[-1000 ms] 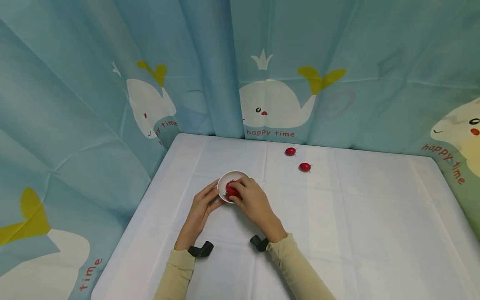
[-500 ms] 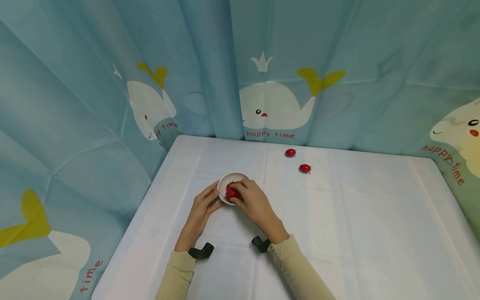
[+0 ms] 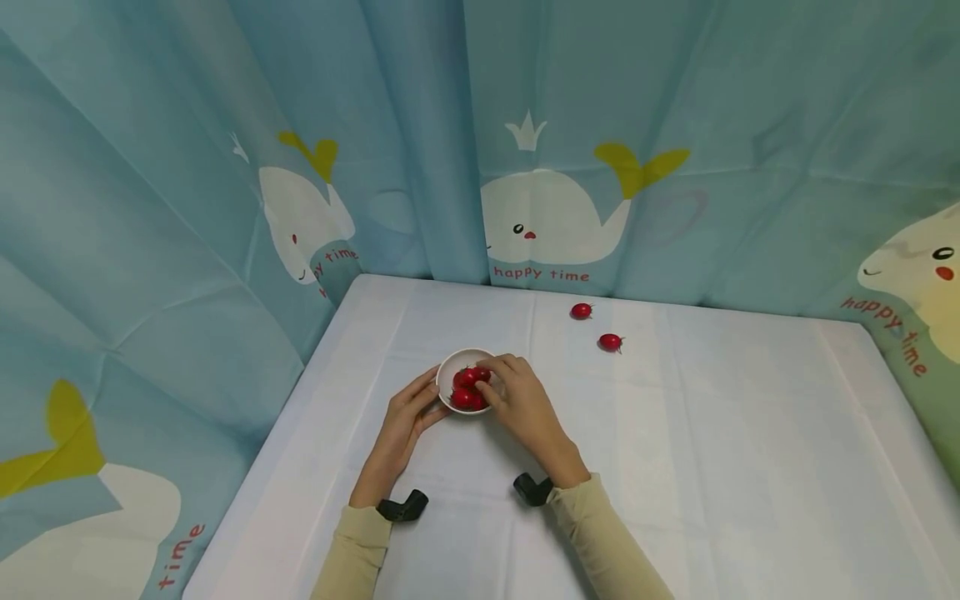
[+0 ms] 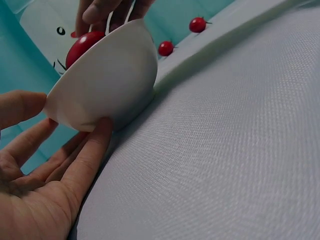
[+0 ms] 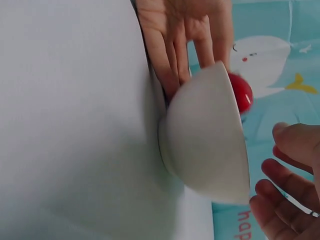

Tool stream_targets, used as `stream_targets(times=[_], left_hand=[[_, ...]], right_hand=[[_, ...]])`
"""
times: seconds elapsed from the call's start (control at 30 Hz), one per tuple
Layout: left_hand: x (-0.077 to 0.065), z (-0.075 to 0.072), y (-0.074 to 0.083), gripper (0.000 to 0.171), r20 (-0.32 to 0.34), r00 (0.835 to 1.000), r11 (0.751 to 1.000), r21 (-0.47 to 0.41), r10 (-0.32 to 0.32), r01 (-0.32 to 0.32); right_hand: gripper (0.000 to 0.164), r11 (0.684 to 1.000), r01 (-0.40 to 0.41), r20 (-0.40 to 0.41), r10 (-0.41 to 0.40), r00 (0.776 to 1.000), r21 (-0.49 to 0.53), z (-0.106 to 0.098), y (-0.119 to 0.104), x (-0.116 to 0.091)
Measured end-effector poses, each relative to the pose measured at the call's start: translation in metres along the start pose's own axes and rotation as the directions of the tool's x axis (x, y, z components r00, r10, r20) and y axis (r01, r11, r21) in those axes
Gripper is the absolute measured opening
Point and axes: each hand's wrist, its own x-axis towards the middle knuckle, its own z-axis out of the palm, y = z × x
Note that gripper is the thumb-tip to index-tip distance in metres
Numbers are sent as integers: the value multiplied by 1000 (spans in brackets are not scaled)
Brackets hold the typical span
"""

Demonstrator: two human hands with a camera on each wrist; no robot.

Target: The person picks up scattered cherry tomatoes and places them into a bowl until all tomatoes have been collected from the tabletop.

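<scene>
A small white bowl [image 3: 452, 363] holds several red cherry tomatoes [image 3: 463, 398] with green stems. My left hand [image 3: 400, 425] holds the bowl from the left. In the left wrist view its thumb presses near the rim of the bowl [image 4: 115, 70], and other fingers support the underside by the foot. Over the bowl's right rim is my right hand [image 3: 528, 408]. The right wrist view shows its fingers [image 5: 300, 145] parted beside the bowl [image 5: 205, 135] with nothing visible between them. A tomato [image 5: 241, 92] rises above the rim there.
Two cherry tomatoes lie toward the back of the white table [image 3: 712, 433], one farther back [image 3: 581, 311] and one nearer [image 3: 611, 342]. Blue curtains [image 3: 405, 108] printed with whales hang behind and to the left of the table.
My right hand has let go of a tomato in the bowl, and its fingers have parted and shifted right. More tomatoes now show. The left hand stays on the bowl.
</scene>
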Motion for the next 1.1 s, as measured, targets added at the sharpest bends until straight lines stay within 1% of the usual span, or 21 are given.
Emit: stream_targets(times=[0.1, 0.3, 0.47, 0.63, 0.87, 0.97, 1.1], left_hand=[[-1, 1, 1, 51, 2, 1000, 1000, -1, -3, 3], [-1, 1, 2, 51, 6, 1000, 1000, 3, 4, -4], [0, 1, 1, 51, 0, 1000, 1000, 4, 8, -8], [-1, 2, -1, 51, -6, 1000, 1000, 20, 4, -4], [0, 3, -2, 53, -14, 1000, 999, 37, -1, 2], [0, 3, -3, 54, -16, 1000, 999, 46, 4, -3], [-3, 1, -3, 53, -19, 1000, 999, 44, 10, -9]], right_hand=[[32, 1000, -26, -29, 26, 999, 15, -5, 7, 1], [32, 998, -53, -89, 56, 994, 33, -18, 23, 6], [30, 995, -88, -112, 92, 989, 40, -30, 35, 10], [32, 992, -124, -132, 126, 983, 27, -43, 48, 11], [35, 986, -167, -205, 167, 964, 21, -54, 73, 9], [35, 985, -173, -239, 174, 955, 23, -57, 82, 8], [36, 987, -159, -292, 163, 943, 36, -61, 91, 6]])
